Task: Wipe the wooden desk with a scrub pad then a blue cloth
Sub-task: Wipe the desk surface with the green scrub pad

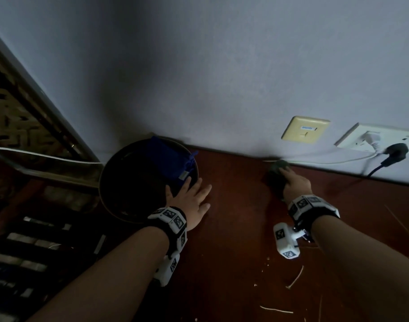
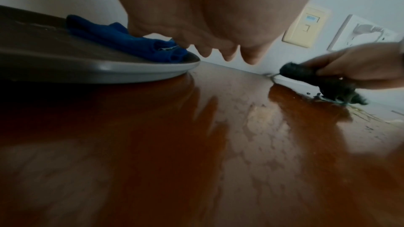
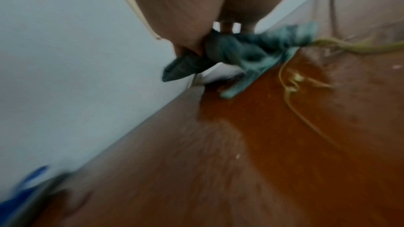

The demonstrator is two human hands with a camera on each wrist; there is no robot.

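A dark green scrub pad [image 1: 276, 177] sits on the red-brown wooden desk [image 1: 233, 228] close to the wall, and my right hand [image 1: 294, 182] grips it; the same scrub pad [image 2: 328, 82] [image 3: 251, 51] looks crumpled under the fingers. My left hand [image 1: 192, 196] lies open with straight fingers, hovering just above the desk beside a dark round plate [image 1: 113, 198], its thumb over the rim. A folded blue cloth [image 1: 171, 159] [image 2: 122, 40] rests on the plate [image 2: 131, 72].
Thin pale strands [image 1: 294, 278] and crumbs lie on the desk at the front right, and strands [image 3: 290, 89] trail near the pad. Wall sockets [image 1: 304, 129] with a white plug and a black plug [image 1: 395, 151] are at the back right. The desk's left edge drops off beyond the plate.
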